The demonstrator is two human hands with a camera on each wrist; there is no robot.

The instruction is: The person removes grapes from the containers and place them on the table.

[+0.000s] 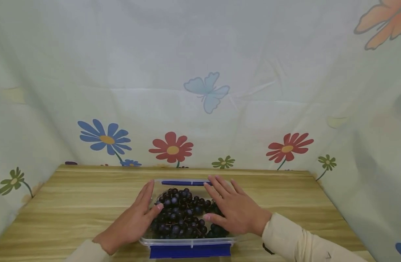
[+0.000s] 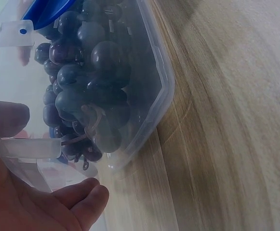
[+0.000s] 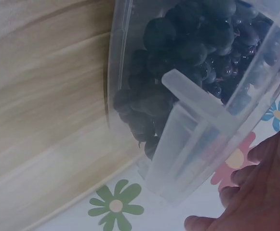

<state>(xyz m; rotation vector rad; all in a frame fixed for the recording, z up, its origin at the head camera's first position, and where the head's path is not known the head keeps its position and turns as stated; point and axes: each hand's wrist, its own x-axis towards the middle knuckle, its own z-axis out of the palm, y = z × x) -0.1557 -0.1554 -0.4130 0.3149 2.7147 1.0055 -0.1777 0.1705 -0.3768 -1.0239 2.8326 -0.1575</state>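
A clear plastic food container [image 1: 192, 242] with blue clips stands on the table and holds bunches of dark grapes [image 1: 179, 214]. Along its left rim lies my left hand [image 1: 129, 222], fingers straight and thumb over the inside. In the left wrist view, the thumb shows through the clear wall while the fingertips [image 2: 91, 202] are outside near a corner. My right hand [image 1: 237, 209] is spread over the right side, fingers extended, hiding part of that rim and some grapes. In the right wrist view, a clear side flap [image 3: 193, 115] sticks out below this hand. Contact there cannot be told.
The wood-patterned table [image 1: 99, 189] extends to both sides of the container. Behind it and at the sides hangs a pale curtain [image 1: 148, 72] printed with flowers and butterflies.
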